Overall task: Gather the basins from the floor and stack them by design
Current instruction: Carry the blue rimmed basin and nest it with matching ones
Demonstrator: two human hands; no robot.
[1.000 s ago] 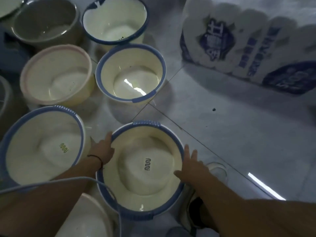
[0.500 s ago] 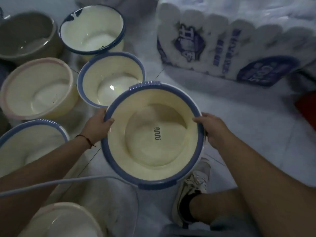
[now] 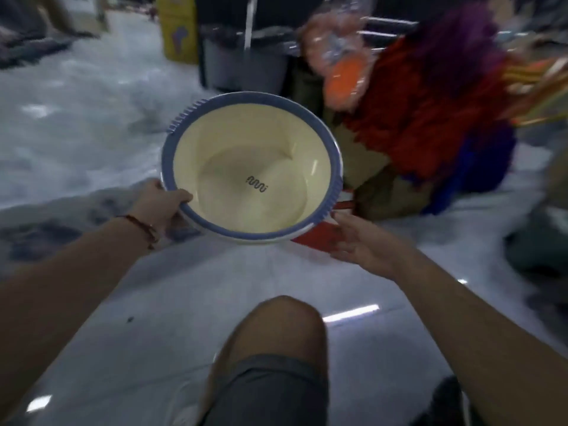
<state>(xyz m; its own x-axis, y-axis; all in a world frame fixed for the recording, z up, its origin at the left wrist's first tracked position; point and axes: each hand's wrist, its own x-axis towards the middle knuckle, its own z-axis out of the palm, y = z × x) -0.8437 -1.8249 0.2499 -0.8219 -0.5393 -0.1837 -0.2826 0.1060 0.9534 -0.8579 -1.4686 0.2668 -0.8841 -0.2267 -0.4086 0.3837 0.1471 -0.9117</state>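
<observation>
A small dark squiggle mark, like a row of wavy loops, is printed on the bottom of the cream basin; it spells no readable word. A yellow container at the far end of the floor bears a bluish figure on its front, too blurred to read.

The basin has a blue rim with ribbed grip sections at its upper left and right edges. It is held up above the floor, tilted so its inside faces the camera. The left hand grips the rim at the lower left, thumb hooked over the blue edge and the fingers underneath; a thin red cord bracelet circles that wrist. The right hand is apart from the basin, just below its lower right edge, palm turned inward and fingers relaxed and spread, holding nothing. Both forearms reach forward from the lower corners.

A bare knee in grey shorts rises between the arms. Behind the basin lie fluffy red, purple and blue dusters, some wrapped in clear plastic, and a dark bin. A red object shows under the basin's lower right edge.
</observation>
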